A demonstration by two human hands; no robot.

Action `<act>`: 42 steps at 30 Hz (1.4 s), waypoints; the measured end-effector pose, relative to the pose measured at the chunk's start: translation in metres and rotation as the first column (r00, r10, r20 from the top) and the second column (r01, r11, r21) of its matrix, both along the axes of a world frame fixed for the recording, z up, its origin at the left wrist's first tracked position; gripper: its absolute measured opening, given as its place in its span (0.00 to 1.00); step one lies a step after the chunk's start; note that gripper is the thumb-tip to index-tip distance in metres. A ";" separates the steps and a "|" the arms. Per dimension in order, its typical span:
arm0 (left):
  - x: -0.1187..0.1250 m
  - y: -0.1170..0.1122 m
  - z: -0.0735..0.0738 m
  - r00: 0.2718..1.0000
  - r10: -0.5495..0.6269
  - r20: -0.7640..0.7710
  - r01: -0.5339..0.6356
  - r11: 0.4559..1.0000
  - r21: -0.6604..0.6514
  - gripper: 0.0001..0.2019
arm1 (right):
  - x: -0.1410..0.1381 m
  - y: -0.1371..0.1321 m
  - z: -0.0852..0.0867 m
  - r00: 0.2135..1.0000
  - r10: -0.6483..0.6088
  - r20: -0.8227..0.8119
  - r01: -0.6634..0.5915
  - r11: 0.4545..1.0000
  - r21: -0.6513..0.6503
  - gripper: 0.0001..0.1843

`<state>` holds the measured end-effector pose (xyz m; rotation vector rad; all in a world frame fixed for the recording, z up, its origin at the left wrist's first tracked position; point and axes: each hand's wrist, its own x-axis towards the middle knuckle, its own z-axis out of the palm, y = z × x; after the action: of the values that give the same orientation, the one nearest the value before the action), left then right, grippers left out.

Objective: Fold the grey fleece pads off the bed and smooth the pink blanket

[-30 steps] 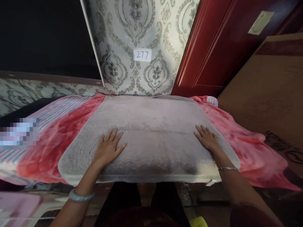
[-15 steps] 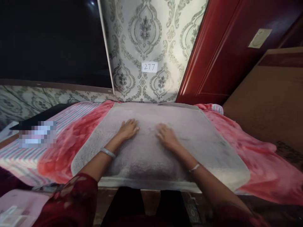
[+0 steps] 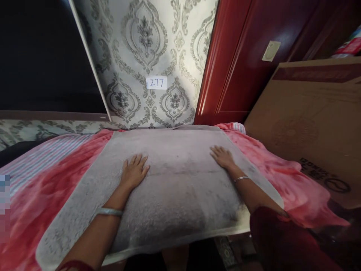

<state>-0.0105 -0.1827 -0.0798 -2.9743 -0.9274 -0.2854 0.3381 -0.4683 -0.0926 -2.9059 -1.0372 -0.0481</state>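
A grey plush mat with rounded corners and a pale edge lies spread before me, its near edge hanging over the front. My left hand rests flat on its left half with fingers spread, a pale bangle round the wrist. On the right half, my right hand also lies flat, fingers apart, with a thin silver bangle on that wrist. Neither hand grips anything. A faint crease crosses the mat between them. Beneath the mat, a red plush blanket sticks out on both sides.
A striped cloth covers the surface at left, below a large dark television screen. Behind is patterned wallpaper with a paper label reading 277. A red door frame and a big cardboard box stand at right.
My right hand has slid rightward across the mat, away from my left hand, which stays flat on the left half. The view has turned to the right, showing more of the box.
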 end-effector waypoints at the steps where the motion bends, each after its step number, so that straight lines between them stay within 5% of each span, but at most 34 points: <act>1: 0.000 0.001 0.000 1.000 0.003 0.001 -0.003 1.000 -0.001 0.30 | 0.015 -0.018 -0.005 0.995 -0.099 0.006 0.098 0.995 0.020 0.32; 6: 0.003 0.002 0.000 0.999 0.033 -0.026 -0.033 0.999 -0.003 0.30 | 0.041 -0.059 -0.024 0.953 -0.304 0.020 0.299 0.946 0.125 0.35; 29: 0.006 0.008 -0.007 0.997 0.063 0.048 -0.066 0.995 0.078 0.32 | 0.030 -0.047 -0.014 0.946 -0.323 -0.005 0.322 0.940 0.112 0.34; 36: 0.004 0.001 0.005 0.997 0.078 -0.018 -0.078 0.997 0.012 0.32 | 0.032 -0.046 -0.009 0.943 -0.331 -0.013 0.331 0.937 0.110 0.34; 39: 0.020 0.000 0.014 1.000 0.019 -0.016 -0.020 0.999 -0.034 0.32 | 0.012 -0.012 0.002 0.981 -0.194 0.013 0.191 0.974 0.117 0.32; 42: 0.056 -0.005 0.019 0.982 -0.190 -0.005 0.189 0.980 -0.064 0.31 | -0.034 0.046 0.008 0.976 0.218 -0.002 -0.215 0.965 0.148 0.32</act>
<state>0.0453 -0.1874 -0.0604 -3.1240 -0.6642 -0.2461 0.3045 -0.4222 -0.0846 -2.6413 -1.2828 -0.0841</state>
